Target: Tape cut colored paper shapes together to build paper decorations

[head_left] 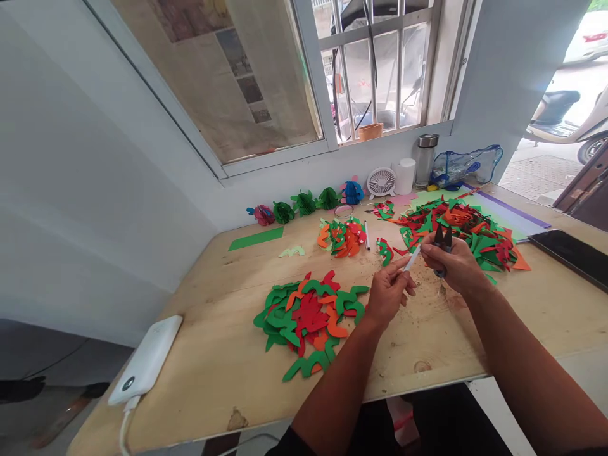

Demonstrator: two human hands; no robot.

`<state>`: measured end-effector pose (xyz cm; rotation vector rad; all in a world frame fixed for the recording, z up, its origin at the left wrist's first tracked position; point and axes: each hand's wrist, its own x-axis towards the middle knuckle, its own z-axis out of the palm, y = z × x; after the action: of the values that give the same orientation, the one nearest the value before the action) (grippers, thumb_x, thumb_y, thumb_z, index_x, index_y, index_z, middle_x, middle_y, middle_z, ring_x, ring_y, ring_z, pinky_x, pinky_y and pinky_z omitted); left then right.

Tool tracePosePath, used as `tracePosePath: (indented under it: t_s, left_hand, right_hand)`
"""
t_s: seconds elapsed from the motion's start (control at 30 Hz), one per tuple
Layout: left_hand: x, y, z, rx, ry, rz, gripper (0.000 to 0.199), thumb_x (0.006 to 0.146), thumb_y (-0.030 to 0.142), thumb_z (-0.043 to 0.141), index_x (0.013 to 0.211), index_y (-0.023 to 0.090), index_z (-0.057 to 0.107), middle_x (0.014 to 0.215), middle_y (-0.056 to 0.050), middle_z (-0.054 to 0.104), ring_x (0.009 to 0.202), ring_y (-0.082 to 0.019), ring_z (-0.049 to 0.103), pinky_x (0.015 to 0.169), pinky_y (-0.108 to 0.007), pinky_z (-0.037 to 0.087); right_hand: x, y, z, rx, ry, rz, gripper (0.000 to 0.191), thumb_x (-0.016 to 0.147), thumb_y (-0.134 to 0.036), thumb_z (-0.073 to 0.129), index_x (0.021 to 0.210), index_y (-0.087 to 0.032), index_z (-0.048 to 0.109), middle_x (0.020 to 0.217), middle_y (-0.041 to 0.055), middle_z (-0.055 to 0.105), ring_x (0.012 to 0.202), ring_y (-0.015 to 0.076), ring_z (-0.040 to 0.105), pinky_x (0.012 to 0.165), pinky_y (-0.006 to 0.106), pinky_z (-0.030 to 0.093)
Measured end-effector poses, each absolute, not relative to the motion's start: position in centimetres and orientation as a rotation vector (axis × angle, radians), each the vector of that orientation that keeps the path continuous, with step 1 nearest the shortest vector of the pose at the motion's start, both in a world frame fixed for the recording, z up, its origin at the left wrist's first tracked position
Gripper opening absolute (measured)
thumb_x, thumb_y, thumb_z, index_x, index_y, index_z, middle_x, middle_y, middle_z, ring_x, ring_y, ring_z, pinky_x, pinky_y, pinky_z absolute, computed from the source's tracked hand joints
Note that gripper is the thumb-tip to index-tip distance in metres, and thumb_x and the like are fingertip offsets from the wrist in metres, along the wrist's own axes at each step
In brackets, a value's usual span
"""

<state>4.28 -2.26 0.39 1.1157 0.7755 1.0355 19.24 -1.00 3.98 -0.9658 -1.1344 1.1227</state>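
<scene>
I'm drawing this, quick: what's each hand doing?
Left hand: closed, holding the white strip.
Right hand: closed, holding the cutters, by the strip's upper end.

Bare pale wooden tabletop [213,354] gives a wide passage at lower left, between a white rectangular power bank [149,361] and a loose pile of green, red and orange cutouts [311,313] that blocks lower centre. At right, black-bladed cutters [448,240] upright in the right hand [451,263], backed by a tangled heap of coloured scraps [479,225], obstruct reach; wood between the bare forearms [517,342] lies open.
</scene>
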Motion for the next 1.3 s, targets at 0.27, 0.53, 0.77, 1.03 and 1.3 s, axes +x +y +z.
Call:
tracePosePath:
  t_s: [0.27,0.53,0.77,1.03,1.3]
  left_hand:
    - [3.7,-2.4,1.1,0.939,0.704,0.953,0.057,0.064,0.036,0.073,0.115,0.015,0.06,0.082,-0.007,0.064,0.066,-0.015,0.063,0.044,-0.018,0.043]
    - [3.9,-1.9,0.8,0.986,0.812,1.073,0.043,0.066,0.044,0.07,0.094,0.012,0.068,0.057,0.001,0.056,0.04,-0.004,0.042,0.034,-0.016,0.029]
    - [3.8,-1.8,1.0,1.024,0.86,1.099,0.044,0.066,0.048,0.069,0.092,0.012,0.071,0.054,0.002,0.054,0.038,-0.003,0.038,0.034,-0.017,0.027]
    - [3.5,-1.5,0.7,1.027,0.836,1.13,0.044,0.068,0.047,0.068,0.095,0.012,0.07,0.055,0.002,0.053,0.038,-0.002,0.037,0.034,-0.016,0.027]
    - [3.3,-1.2,0.1,1.028,0.819,1.168,0.04,0.07,0.045,0.067,0.093,0.013,0.07,0.056,0.003,0.054,0.038,-0.002,0.038,0.033,-0.016,0.028]
  right_hand:
    - [19.3,-0.9,3.7,-1.026,-1.184,1.153,0.029,0.065,-0.04,0.073,0.073,-0.017,0.058,0.055,-0.0034,0.047,0.043,0.0052,0.032,0.038,0.022,0.02]
    - [19.3,-0.7,3.4,-1.051,-1.17,1.157,0.028,0.065,-0.039,0.074,0.074,-0.017,0.059,0.055,-0.003,0.049,0.043,0.0052,0.032,0.038,0.022,0.02]
    - [18.7,-0.8,3.8,-1.186,-1.218,0.974,0.033,0.067,-0.045,0.069,0.08,-0.016,0.063,0.056,-0.0018,0.053,0.045,0.0073,0.036,0.041,0.023,0.026]
    - [19.2,-1.0,3.9,-1.154,-1.255,1.12,0.042,0.076,-0.053,0.058,0.095,-0.016,0.063,0.065,-0.0013,0.052,0.045,0.0062,0.031,0.04,0.023,0.02]
    - [18.9,-1.3,4.5,-1.16,-1.405,1.181,0.051,0.079,-0.064,0.047,0.067,-0.016,0.061,0.05,-0.0037,0.04,0.044,0.0073,0.029,0.041,0.023,0.02]
